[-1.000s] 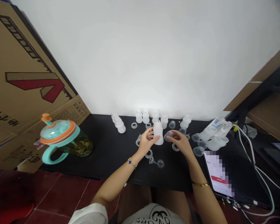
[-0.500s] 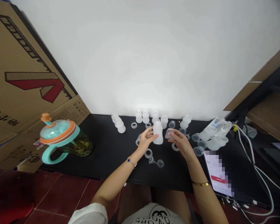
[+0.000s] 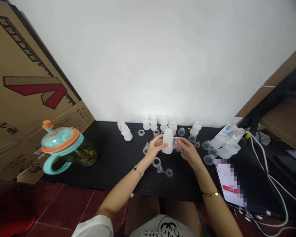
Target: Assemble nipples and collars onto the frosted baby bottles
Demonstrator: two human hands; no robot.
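My left hand (image 3: 156, 147) is closed around a small, frosted white baby bottle (image 3: 167, 142), held upright over the black table. In my right hand (image 3: 188, 148) is a clear dome cap (image 3: 176, 143), pinched by its edge close against the bottle's right side. Whether the cap touches the bottle I cannot tell. Below my left hand lie a clear ring (image 3: 156, 162) and a small nipple piece (image 3: 160, 169) joined to a round disc (image 3: 169, 173). Another ring, partly hidden, lies behind my right fingers.
Several white bottles (image 3: 153, 123) stand along the wall, with two capped ones (image 3: 126, 132) further left. Clear caps (image 3: 209, 160) and bagged bottles (image 3: 229, 141) lie at right, near a tablet (image 3: 230, 184) and white cables (image 3: 263, 161). A large tea jug (image 3: 71, 148) stands at left.
My right hand has moved left, bringing the clear cap up beside the bottle and turning it. My left hand still grips the bottle, which has shifted slightly.
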